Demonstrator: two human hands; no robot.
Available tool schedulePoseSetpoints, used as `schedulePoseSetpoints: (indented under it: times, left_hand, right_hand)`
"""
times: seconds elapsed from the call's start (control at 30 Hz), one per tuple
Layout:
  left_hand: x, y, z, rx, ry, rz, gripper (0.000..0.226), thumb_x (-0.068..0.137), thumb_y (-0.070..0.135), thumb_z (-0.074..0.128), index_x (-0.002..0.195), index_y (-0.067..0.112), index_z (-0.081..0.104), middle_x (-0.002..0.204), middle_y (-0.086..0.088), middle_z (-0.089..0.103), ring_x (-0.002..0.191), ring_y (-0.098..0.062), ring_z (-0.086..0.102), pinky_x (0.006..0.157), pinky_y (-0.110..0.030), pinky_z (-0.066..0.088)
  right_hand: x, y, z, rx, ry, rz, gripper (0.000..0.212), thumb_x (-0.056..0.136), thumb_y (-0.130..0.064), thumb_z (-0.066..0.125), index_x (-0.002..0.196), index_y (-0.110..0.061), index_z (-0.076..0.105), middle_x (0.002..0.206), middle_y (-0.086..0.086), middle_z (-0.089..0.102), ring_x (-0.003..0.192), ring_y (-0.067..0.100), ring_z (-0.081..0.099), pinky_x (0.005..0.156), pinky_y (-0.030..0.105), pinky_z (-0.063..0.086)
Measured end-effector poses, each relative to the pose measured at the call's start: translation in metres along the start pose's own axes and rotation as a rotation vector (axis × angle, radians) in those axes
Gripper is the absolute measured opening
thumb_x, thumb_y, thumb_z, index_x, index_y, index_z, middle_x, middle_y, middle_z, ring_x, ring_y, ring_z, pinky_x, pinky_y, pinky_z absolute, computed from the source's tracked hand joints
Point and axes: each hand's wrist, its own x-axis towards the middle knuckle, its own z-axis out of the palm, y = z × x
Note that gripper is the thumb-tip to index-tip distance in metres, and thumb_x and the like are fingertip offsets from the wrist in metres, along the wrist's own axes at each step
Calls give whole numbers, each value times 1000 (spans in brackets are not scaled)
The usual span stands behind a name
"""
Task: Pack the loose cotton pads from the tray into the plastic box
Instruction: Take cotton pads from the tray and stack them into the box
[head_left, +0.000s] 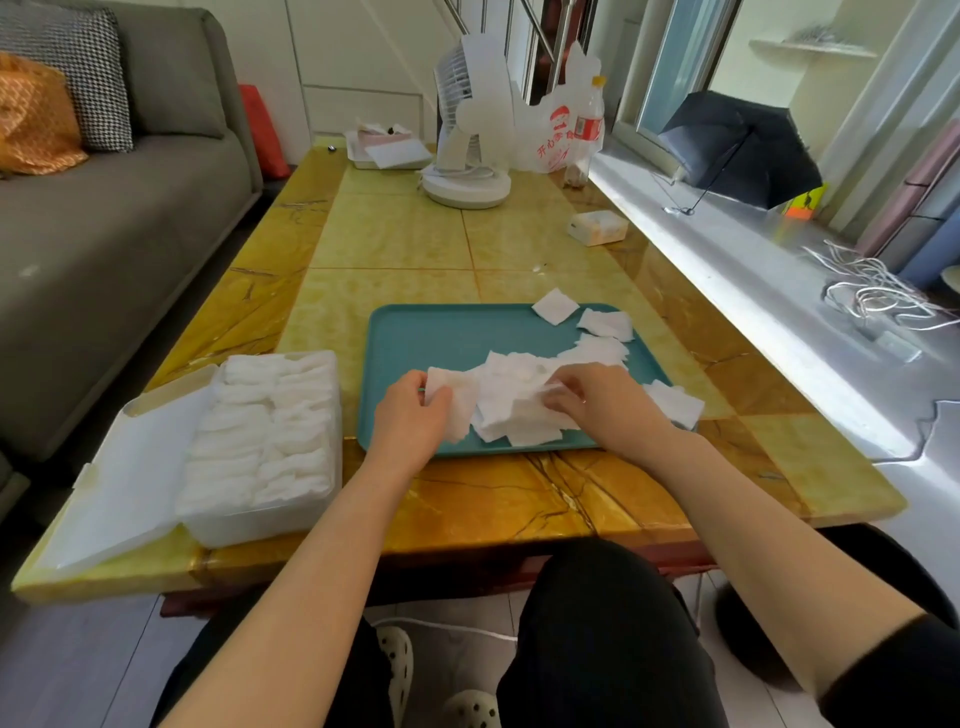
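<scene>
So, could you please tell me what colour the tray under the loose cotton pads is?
The tray is teal, a blue-green, seen best in the head view.

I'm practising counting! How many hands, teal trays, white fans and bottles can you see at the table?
Bare hands: 2 (left hand, right hand, both pinching white square cotton pads)
Flat teal plastic tray: 1
White plastic desk fan: 1
Clear plastic bottle with red label: 1
Total: 5

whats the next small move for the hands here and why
Probably the right hand should lift the top pad its fingers pinch off the pile of cotton pads and add it to the pad the left hand holds. Many pads lie loose on the teal tray, and the plastic box stands open to the left.
</scene>
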Motion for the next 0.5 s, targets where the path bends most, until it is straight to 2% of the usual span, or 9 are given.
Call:
schedulePoseSetpoints:
  times: [0.07,0.2,0.27,0.33,0.4,0.5]
  left_hand:
    - [1,3,3,-31,1,-22,25,98,14,45,120,5,53,111,-6,56,101,-23,54,92,-44,49]
    - [5,5,0,-139,30,-78,22,98,16,44,117,8,52,116,-10,58,107,-27,56,93,-50,50]
    - [9,4,-5,-193,73,-107,15,97,16,44,110,12,51,113,-9,59,106,-28,57,92,-52,50]
    - [12,5,-10,-235,96,-128,11,96,15,45,104,15,52,107,-7,59,103,-26,57,92,-49,50]
    - [15,6,-12,-299,73,-128,7,95,13,47,96,14,54,99,-5,59,96,-23,56,86,-41,48]
    - [17,13,-9,-374,9,-96,4,92,9,48,91,10,52,88,-5,53,85,-20,50,75,-36,39]
  right_hand:
    - [4,-2,0,4,82,-11,17,97,-28,50,89,-17,60,83,1,60,80,20,55,69,30,40]
    - [17,-8,4,187,217,43,22,97,-27,50,104,-9,58,90,-1,57,86,16,53,74,26,37]
    - [25,-12,6,262,288,46,20,98,-27,49,103,-10,56,91,-2,57,85,14,53,73,24,36]
    - [32,-17,9,309,342,19,14,98,-28,48,99,-15,54,86,-6,58,77,9,53,67,20,35]
    - [39,-24,14,380,356,-8,11,97,-27,49,94,-18,54,79,-13,55,73,1,51,62,10,34]
    - [48,-36,23,526,293,-35,12,96,-24,52,88,-18,58,78,-14,57,73,-1,52,65,8,37]
